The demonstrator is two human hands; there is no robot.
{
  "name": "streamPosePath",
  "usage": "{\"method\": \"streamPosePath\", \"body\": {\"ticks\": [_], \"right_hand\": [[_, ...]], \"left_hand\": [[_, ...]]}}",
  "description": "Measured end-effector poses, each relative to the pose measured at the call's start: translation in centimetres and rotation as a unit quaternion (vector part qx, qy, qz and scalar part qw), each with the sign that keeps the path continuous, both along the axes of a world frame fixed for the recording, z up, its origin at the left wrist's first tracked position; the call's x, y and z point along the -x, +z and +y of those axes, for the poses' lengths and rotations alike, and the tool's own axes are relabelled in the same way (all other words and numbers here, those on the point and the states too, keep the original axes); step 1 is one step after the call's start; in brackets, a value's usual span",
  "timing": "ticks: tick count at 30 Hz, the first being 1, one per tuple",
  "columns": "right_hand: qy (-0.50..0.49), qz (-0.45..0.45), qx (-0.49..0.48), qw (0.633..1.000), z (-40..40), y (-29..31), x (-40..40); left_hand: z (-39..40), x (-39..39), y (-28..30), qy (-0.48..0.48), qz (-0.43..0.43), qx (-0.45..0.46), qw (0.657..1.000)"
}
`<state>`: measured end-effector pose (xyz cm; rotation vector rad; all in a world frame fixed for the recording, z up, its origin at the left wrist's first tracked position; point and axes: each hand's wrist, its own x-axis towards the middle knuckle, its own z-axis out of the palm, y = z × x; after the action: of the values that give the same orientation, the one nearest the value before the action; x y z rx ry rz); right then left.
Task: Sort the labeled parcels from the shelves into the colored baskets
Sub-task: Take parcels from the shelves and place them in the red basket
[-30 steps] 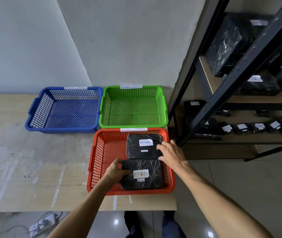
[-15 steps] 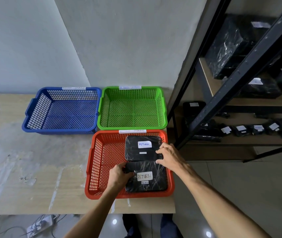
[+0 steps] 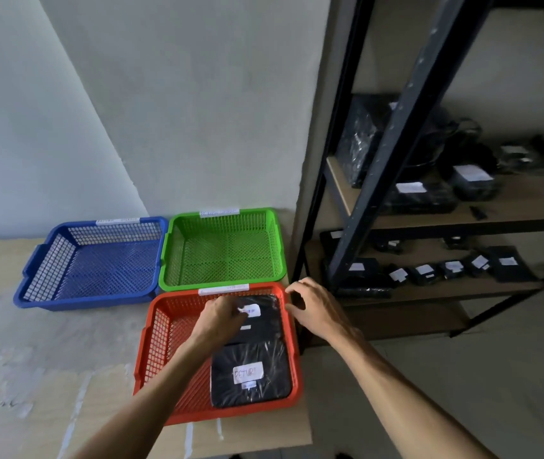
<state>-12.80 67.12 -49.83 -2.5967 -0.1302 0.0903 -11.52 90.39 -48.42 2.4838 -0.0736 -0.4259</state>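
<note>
The left hand (image 3: 221, 314) is lying over the far parcel (image 3: 260, 321) in the red basket (image 3: 161, 339), its fingers' grip unclear, while the right hand (image 3: 317, 309) is hovering loosely curled, holding nothing.

Left hand (image 3: 222, 314) reaching forward, fingers curled; right hand (image 3: 315, 308) hovering, fingers spread.

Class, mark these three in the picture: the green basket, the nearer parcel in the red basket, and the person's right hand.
green basket (image 3: 272, 246): head view, on its right wall.
nearer parcel (image 3: 269, 356): head view, on black wrap above its label.
right hand (image 3: 318, 308): head view, on the back of the hand.
</note>
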Motion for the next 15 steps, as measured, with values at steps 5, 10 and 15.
{"method": "streamPosePath", "body": {"ticks": [5, 10, 15], "right_hand": [[-0.005, -0.124, 0.013, 0.992, -6.8, 7.3, 0.1], [-0.003, -0.243, 0.032, 0.969, -16.3, 17.0, 2.1], [-0.021, -0.346, 0.059, 0.936, -26.9, 27.4, 2.9]], "left_hand": [[-9.4, -1.4, 8.1, -0.094, -0.132, 0.012, 0.987], [-19.8, -1.0, 18.3, -0.146, -0.305, 0.008, 0.941], [-30.3, -0.3, 29.8, -0.151, -0.420, 0.041, 0.894]]}}
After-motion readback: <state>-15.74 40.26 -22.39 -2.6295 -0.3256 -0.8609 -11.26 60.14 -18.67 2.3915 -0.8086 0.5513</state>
